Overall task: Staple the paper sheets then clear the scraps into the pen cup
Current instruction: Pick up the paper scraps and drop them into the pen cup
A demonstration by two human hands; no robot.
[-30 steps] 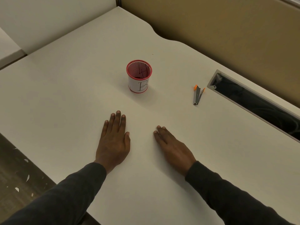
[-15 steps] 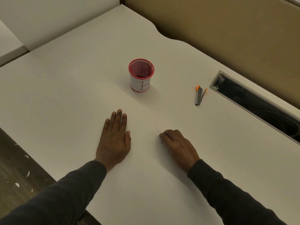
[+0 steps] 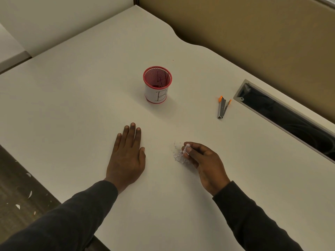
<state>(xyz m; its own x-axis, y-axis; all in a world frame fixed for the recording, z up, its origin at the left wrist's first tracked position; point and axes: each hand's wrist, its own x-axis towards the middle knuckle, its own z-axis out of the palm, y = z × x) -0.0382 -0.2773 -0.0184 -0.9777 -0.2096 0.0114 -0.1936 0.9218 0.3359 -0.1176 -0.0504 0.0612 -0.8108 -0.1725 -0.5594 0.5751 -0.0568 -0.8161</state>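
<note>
A red mesh pen cup with a white label marked "B" stands upright mid-table. A small grey stapler with orange ends lies to its right. My right hand rests near the table's middle, its fingertips pinched on a small clump of white paper scraps. More tiny scraps lie on the table just left of those fingers. My left hand lies flat, palm down, with fingers spread, a short way left of the scraps. No paper sheets are visible.
The white desk ends at a near-left edge above dark floor with bits of paper. A long open cable slot runs along the right side. A tan partition wall stands behind the desk.
My right hand went from lying flat to curling its fingers and pinching up paper scraps, uncovering loose bits on the table. My left hand stayed flat in place.
</note>
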